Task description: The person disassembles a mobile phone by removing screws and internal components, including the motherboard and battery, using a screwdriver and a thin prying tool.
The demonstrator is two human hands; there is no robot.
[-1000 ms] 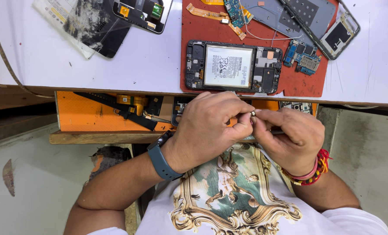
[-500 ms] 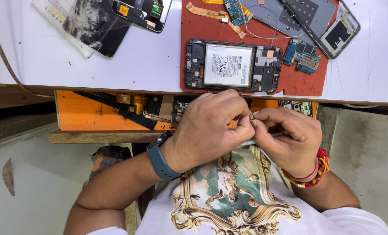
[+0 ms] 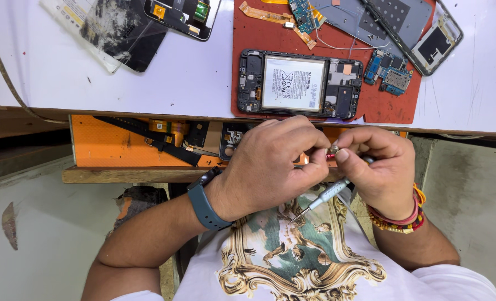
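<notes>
Screwdriver (image 3: 327, 195) now pointing chestward, both hands' fingers (image 3: 314, 156) pinching tiny, barely visible part (image 3: 332, 150).

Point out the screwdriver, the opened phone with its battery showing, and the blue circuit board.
screwdriver (image 3: 327, 195), head view, on its silvery shaft below the hands.
opened phone (image 3: 299, 83), head view, on its white battery.
blue circuit board (image 3: 391, 71), head view, on its middle.

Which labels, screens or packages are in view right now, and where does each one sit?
Battery label: white rectangle with small dark print, inside the opened phone on the red mat.
Cracked screen panel: dark, scuffed glass, top left on the white table.
Phone frame with dark rectangular window: top right, tilted, at the mat's edge.
No packages visible.
</notes>
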